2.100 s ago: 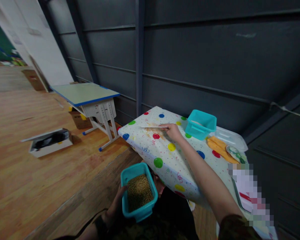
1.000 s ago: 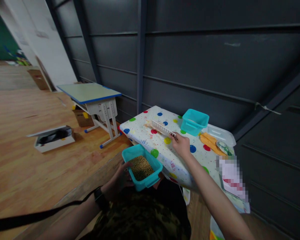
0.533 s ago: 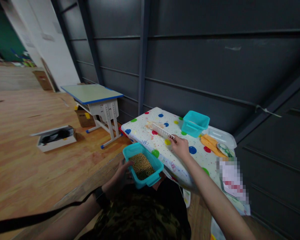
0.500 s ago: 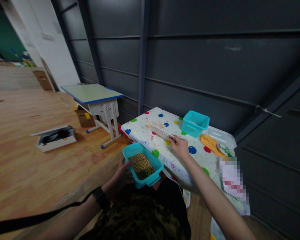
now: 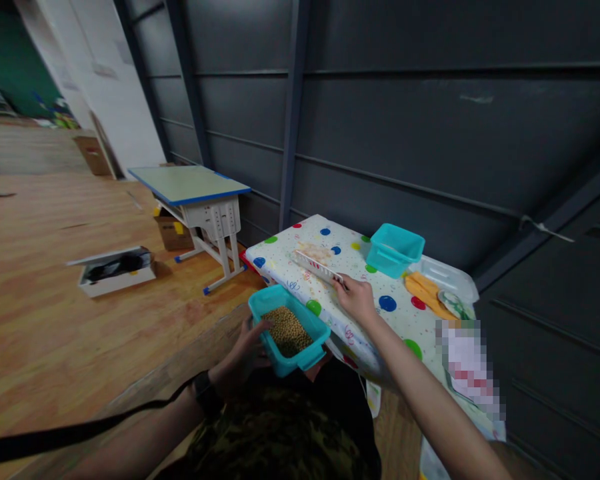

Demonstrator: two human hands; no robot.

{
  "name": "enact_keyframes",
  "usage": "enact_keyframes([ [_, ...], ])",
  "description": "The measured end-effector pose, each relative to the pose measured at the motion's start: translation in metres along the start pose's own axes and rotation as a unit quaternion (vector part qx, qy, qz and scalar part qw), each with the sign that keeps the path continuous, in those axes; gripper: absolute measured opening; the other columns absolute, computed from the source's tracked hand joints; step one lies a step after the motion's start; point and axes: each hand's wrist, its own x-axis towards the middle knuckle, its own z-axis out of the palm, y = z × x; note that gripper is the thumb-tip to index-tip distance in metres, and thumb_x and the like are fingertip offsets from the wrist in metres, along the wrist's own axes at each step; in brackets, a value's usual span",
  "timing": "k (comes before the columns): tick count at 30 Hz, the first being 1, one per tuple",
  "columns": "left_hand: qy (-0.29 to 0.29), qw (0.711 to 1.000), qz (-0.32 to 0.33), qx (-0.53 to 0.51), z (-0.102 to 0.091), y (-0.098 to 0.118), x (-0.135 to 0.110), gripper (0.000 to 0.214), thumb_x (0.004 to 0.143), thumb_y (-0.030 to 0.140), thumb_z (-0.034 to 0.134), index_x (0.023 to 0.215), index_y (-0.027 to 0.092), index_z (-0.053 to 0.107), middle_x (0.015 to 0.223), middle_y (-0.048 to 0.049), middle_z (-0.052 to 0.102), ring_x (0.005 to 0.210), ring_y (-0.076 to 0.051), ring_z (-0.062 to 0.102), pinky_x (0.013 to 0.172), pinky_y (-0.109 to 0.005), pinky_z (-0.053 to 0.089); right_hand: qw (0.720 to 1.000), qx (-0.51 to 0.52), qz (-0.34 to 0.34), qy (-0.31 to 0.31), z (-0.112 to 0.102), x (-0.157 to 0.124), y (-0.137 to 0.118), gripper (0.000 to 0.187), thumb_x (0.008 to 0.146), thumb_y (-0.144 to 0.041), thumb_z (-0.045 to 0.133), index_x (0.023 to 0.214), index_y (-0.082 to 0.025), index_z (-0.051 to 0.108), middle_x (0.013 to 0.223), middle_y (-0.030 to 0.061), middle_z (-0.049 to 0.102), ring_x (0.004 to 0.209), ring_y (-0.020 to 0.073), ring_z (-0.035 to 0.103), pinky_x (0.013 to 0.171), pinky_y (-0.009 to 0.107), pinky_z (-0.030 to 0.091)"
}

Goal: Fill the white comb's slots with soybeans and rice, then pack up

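The bigger risk, as I judge it, is a spill. The left hand (image 5: 247,347) carries the teal bin (image 5: 310,360) from one corner only, out in the air just below and in front of the bench (image 5: 400,323) edge. The bin is tipped a little and well filled with tan beans (image 5: 286,330), so a slack wrist or a knock against the edge could shed them to the floor. That grip is clamped on the bin's near-left corner, thumb over the rim.

The right hand (image 5: 356,299) is closed on the near end of a white strip (image 5: 316,265). The strip lies slanted across the spotted cloth, its far end beside a patch of loose grains (image 5: 320,252). Held by its end, it could twist and scatter them sideways. The bin sits left of and below this hand, near but apart from it. A second teal bin (image 5: 394,250) stands further back.
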Motion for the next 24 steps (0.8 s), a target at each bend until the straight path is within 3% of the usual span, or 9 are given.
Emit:
enact_keyframes([
  [5,-0.003,1.0,-0.023,0.006,0.003,-0.001,-0.001,0.083,0.091,0.051,0.077,0.16,0.039,0.034,0.136,-0.0143,0.073,0.084,-0.031,0.079,0.07,-0.047,0.067,1.0,0.008,-0.007,0.017,-0.004,0.002,-0.003,0.035,0.104,-0.038,0.056,0.083,-0.022,0.079,0.067,0.0078,0.079,0.057,0.0203,0.069,0.059,0.028,0.043],
  [9,-0.017,0.999,-0.027,0.018,0.004,-0.002,-0.005,0.082,0.09,0.056,0.077,0.158,0.037,0.035,0.123,-0.0108,0.073,0.077,-0.026,0.075,0.071,-0.045,0.066,0.999,0.007,0.024,0.034,-0.02,0.006,-0.003,0.048,0.106,-0.05,0.051,0.069,-0.025,0.068,0.059,0.007,0.071,0.054,0.0201,0.064,0.058,0.029,0.039],
  [15,0.003,0.999,-0.022,0.036,0.008,0.004,-0.009,0.087,0.087,0.055,0.079,0.159,0.033,0.033,0.117,-0.0105,0.07,0.075,-0.028,0.074,0.065,-0.044,0.064,0.993,-0.023,0.103,0.05,-0.045,0.002,0.01,0.052,0.104,-0.061,0.049,0.071,-0.025,0.068,0.062,0.0094,0.072,0.057,0.023,0.065,0.059,0.031,0.038],
  [19,-0.028,0.999,-0.005,0.027,0.008,0.005,-0.012,0.087,0.085,0.055,0.083,0.156,0.032,0.038,0.118,-0.0099,0.068,0.073,-0.025,0.072,0.066,-0.043,0.064,0.991,-0.028,0.124,0.045,-0.046,-0.004,0.018,0.053,0.102,-0.062,0.047,0.072,-0.024,0.07,0.063,0.0098,0.073,0.056,0.0232,0.063,0.06,0.032,0.037],
  [24,-0.027,0.999,-0.019,0.036,0.004,-0.001,-0.006,0.085,0.088,0.053,0.079,0.157,0.037,0.031,0.115,-0.0062,0.067,0.064,-0.02,0.067,0.06,-0.041,0.063,0.99,-0.002,0.142,0.02,-0.04,-0.005,0.022,0.053,0.098,-0.065,0.048,0.071,-0.025,0.069,0.061,0.0077,0.07,0.055,0.0213,0.056,0.06,0.032,0.036],
])
